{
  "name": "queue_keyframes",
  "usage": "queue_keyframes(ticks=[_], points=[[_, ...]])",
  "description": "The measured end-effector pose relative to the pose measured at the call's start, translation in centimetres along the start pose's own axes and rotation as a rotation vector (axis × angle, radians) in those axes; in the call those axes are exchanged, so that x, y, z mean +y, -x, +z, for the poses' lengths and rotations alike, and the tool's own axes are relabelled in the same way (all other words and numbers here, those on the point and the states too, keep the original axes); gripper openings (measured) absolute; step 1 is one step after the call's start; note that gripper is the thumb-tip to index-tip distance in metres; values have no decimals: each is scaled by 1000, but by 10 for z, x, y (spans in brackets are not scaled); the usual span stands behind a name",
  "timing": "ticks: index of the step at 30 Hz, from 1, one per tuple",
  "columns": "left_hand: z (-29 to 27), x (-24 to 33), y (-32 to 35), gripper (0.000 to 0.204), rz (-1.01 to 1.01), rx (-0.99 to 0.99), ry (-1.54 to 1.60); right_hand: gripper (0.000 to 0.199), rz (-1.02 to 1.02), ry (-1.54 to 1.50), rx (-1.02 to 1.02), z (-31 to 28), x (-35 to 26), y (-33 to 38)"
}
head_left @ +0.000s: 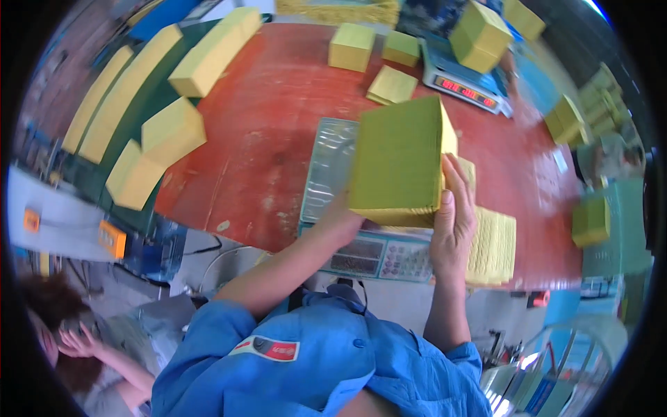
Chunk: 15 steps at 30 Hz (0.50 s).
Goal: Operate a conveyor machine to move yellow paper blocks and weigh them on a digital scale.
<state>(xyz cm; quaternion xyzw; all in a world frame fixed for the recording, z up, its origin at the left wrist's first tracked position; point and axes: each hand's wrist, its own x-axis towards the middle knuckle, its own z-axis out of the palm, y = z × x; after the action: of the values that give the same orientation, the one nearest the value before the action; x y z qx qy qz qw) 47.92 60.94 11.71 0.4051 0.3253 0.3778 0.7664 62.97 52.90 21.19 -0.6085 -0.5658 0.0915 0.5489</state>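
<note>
Left hand [342, 217] and right hand [453, 215] each grip clamped on yellow paper stack [397, 163]

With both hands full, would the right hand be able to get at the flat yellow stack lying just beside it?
Probably not yet: the right hand grips the thick yellow stack, though the flat stack lies close with nothing between.

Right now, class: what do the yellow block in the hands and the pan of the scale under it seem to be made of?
Yellow block: probably stacked paper sheets, matte; fine layered lines show along its lower edge. Scale pan: likely bare metal, silvery with a dull shine, possibly under clear film.
</note>
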Motion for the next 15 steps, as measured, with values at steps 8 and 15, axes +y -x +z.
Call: queue_keyframes(ticks=[8,15], points=[[30,6,3,25,-142,230,648,42,-172,306,-143,9,15,-29],[-28,10,61,35,-136,67,473,44,-339,649,-283,41,-4,-19]])
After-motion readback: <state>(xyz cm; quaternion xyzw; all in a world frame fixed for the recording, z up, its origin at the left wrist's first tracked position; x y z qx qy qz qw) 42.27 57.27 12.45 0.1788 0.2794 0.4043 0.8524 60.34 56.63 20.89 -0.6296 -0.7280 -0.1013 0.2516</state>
